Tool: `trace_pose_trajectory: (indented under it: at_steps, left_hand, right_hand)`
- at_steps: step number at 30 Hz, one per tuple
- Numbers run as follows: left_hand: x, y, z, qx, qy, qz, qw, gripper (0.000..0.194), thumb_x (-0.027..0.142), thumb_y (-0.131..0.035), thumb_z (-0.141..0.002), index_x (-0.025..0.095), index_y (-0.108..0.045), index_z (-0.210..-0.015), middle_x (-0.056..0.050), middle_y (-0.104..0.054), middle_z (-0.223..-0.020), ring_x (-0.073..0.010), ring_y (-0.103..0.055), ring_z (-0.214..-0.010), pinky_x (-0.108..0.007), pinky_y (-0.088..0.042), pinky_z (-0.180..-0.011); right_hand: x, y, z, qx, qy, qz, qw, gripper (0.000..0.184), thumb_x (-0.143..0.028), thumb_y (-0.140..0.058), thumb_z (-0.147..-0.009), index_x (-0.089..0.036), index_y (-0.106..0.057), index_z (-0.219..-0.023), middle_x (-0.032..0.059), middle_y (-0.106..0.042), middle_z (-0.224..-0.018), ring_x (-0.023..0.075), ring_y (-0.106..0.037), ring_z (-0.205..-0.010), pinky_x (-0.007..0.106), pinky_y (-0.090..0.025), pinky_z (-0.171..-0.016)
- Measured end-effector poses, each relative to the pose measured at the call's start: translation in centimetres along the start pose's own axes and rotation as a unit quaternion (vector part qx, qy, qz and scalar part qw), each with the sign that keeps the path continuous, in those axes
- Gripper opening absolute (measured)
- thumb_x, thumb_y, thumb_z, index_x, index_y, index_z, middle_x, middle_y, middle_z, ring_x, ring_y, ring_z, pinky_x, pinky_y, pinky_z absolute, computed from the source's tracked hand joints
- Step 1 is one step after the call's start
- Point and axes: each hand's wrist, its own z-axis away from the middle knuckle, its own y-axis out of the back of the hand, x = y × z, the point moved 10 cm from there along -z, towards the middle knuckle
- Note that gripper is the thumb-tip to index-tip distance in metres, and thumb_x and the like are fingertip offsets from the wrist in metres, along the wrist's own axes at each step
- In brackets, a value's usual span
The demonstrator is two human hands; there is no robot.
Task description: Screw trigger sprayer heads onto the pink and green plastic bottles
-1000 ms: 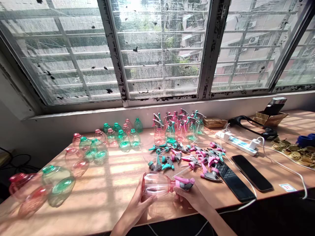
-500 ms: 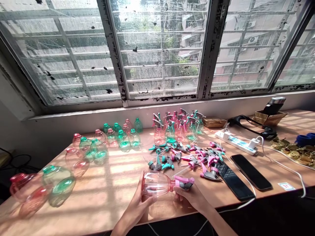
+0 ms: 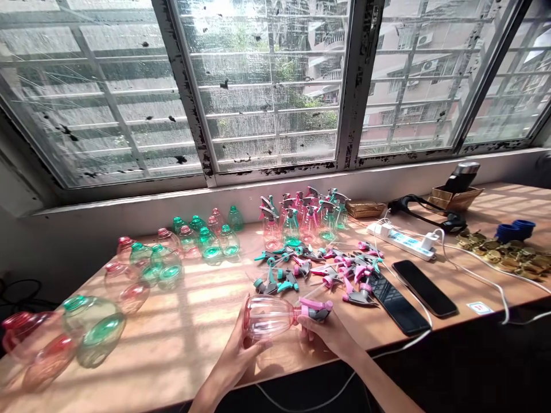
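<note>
A clear pink spray bottle [image 3: 269, 317] lies sideways in the air above the table's front edge, its base to the left. My left hand [image 3: 243, 344] is closed around the base end. At the neck, my right hand [image 3: 321, 332] grips the pink and grey spray head [image 3: 316, 310], which sits on the bottle's mouth; some fingers are hidden behind it. Just beyond the bottle lies a pile of loose spray heads [image 3: 301, 268] in teal, pink and grey.
Open green and pink bottles [image 3: 210, 244] stand on the left. Bottles with spray heads [image 3: 290, 226] stand near the wall. To the right are two phones [image 3: 424, 287], a white power strip [image 3: 400, 241] with cables, gold discs [image 3: 495, 249] and a black headset strap [image 3: 426, 212].
The view has shifted slightly to the right, so the table's contents appear farther left. Both hands keep their hold on the bottle and its spray head.
</note>
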Motion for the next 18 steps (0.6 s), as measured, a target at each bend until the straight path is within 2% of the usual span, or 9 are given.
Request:
trace_pose_trajectory:
  at_steps: [3, 6, 11, 16, 18]
  left_hand:
    - [0.2, 0.21, 0.15, 0.01, 0.001, -0.014, 1.0, 0.111, 0.054, -0.08, -0.089, 0.031, -0.011, -0.173, -0.014, -0.046, -0.17, -0.0373, -0.044, -0.156, -0.049, -0.033, -0.13]
    - [0.07, 0.32, 0.25, 0.016, 0.011, -0.026, 0.999, 0.1, 0.056, -0.074, -0.093, 0.028, -0.02, -0.172, -0.015, -0.059, -0.158, -0.0373, -0.054, -0.148, -0.049, -0.038, -0.127]
    - [-0.32, 0.43, 0.04, 0.022, 0.008, -0.035, 0.999, 0.105, 0.048, -0.082, -0.088, 0.035, -0.019, -0.171, -0.01, -0.062, -0.153, -0.0355, -0.057, -0.143, -0.047, -0.044, -0.123]
    - [-0.74, 0.5, -0.19, 0.027, 0.007, -0.036, 0.999, 0.114, 0.045, -0.084, -0.084, 0.04, -0.011, -0.171, -0.007, -0.067, -0.142, -0.0326, -0.062, -0.134, -0.047, -0.048, -0.118]
    - [-0.73, 0.44, -0.02, 0.026, 0.013, -0.036, 0.999, 0.116, 0.046, -0.085, -0.083, 0.038, -0.01, -0.172, -0.008, -0.066, -0.144, -0.0339, -0.061, -0.135, -0.047, -0.05, -0.116]
  right_hand:
    - [-0.12, -0.05, 0.03, 0.0, 0.001, -0.005, 1.0, 0.057, -0.07, -0.086, -0.075, -0.021, -0.062, -0.059, -0.0029, -0.064, -0.052, 0.0152, -0.064, -0.044, 0.027, -0.045, -0.045]
    - [-0.15, -0.02, -0.02, 0.004, 0.0, -0.008, 1.0, 0.056, -0.069, -0.084, -0.078, -0.021, -0.062, -0.061, -0.0037, -0.063, -0.051, 0.0147, -0.063, -0.042, 0.027, -0.043, -0.043]
    - [-0.36, 0.42, -0.09, 0.016, 0.003, 0.004, 1.0, 0.052, -0.065, -0.086, -0.077, -0.02, -0.067, -0.063, -0.0022, -0.065, -0.056, 0.0133, -0.06, -0.046, 0.027, -0.047, -0.046]
    - [-0.52, 0.7, 0.06, 0.014, 0.007, 0.015, 1.0, 0.045, -0.06, -0.09, -0.076, -0.018, -0.077, -0.088, -0.0017, -0.07, -0.061, 0.0134, -0.058, -0.052, 0.027, -0.05, -0.051]
    - [-0.55, 0.68, 0.16, 0.011, 0.004, 0.014, 1.0, 0.044, -0.058, -0.09, -0.078, -0.018, -0.077, -0.091, -0.0017, -0.07, -0.062, 0.0135, -0.058, -0.052, 0.027, -0.049, -0.051]
